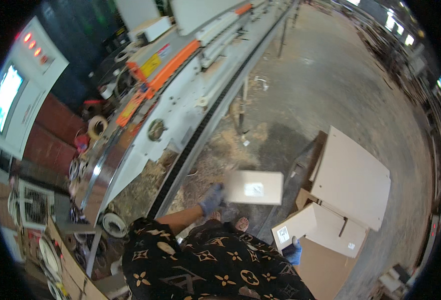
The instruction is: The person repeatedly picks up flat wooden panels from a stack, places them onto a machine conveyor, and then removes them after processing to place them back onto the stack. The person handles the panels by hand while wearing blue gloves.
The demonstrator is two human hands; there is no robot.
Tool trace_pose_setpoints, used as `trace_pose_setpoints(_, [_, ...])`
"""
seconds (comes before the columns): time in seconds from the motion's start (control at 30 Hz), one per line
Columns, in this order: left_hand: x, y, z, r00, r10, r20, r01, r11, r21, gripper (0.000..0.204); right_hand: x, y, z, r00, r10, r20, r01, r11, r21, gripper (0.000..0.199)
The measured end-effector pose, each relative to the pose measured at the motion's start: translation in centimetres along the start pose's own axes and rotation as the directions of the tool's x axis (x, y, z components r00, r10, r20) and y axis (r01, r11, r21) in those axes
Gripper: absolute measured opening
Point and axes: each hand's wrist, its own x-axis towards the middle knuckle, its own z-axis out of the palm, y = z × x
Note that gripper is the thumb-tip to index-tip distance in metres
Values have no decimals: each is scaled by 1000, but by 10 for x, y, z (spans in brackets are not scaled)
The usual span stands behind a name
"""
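Note:
My left hand [212, 198], in a grey-blue work glove, is closed on the left end of a cream rectangular panel [235, 192]. The panel is held out in front of me and carries a white sticker; its left end is smeared by motion. At the lower right, my right hand [293, 251], in a blue glove, grips the near edge of a smaller cream panel [300, 222] with a printed label. That panel overlaps a stack of larger pale boards [353, 177], which lies beside brown cardboard [325, 265]. The fingers under both panels are partly hidden.
A long white machine with a dark conveyor belt [210, 117] and orange guards [178, 60] runs along my left. Farther left stands a control cabinet [48, 65] with a lit screen. Rolls of edging tape [114, 225] sit low at the left. Timber piles [405, 70] line the far right.

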Motion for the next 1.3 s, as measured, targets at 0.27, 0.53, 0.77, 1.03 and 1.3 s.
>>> trace_pose_setpoints(0.27, [-91,94,-203,601,213,-771,-349,937,-13,30,83,63,125,967,204,150,-145,932,-333,47])
trace_pose_setpoints(0.53, [-49,137,-377,311,211,-927,-133,975,177,42,98,121,183,882,370,291,-313,923,-225,59])
trace_pose_setpoints(0.77, [-61,164,-358,267,700,-662,609,410,679,56,113,130,182,954,248,167,-158,894,-420,58])
trace_pose_setpoints(1.03, [-29,187,-369,267,724,-635,589,399,703,46,107,131,193,955,267,132,-226,937,-265,54])
trace_pose_setpoints(1.3, [6,194,-372,255,757,-601,554,395,733,51,91,135,207,983,176,43,-163,961,-222,53])
